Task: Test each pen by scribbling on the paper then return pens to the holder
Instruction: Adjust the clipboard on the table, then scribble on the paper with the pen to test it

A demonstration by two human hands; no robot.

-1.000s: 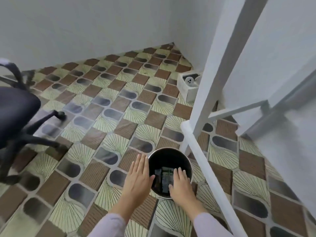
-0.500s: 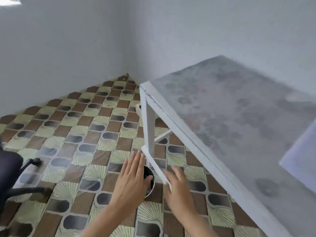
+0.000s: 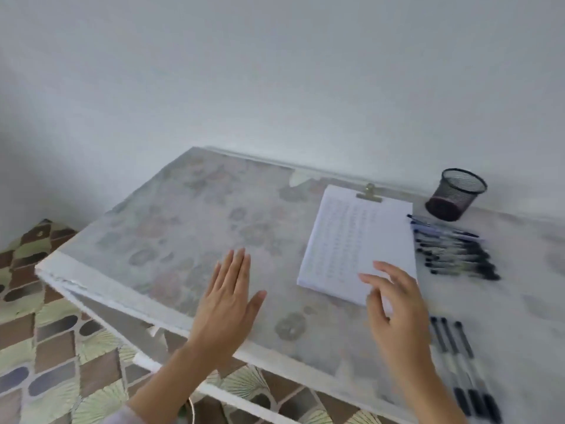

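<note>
A white paper pad [image 3: 357,243] held by a brass clip [image 3: 369,193] lies on the table, faint writing on it. A black mesh pen holder [image 3: 456,194] stands upright at the back right, with no pens showing above its rim. Several pens [image 3: 452,247] lie in a row right of the pad. Three more pens [image 3: 464,365] lie near the front right edge. My left hand [image 3: 227,298] hovers flat and open over the table's front edge. My right hand [image 3: 397,307] is open over the pad's near corner, fingers spread, holding nothing.
The table [image 3: 195,215] has a pale floral cover and a white frame, set against a white wall. Patterned brown and green floor tiles [image 3: 46,347] show at the left and below the table.
The view rose from the floor and a black bin under the table to the tabletop. Both hands came up from beside the bin to above the table.
</note>
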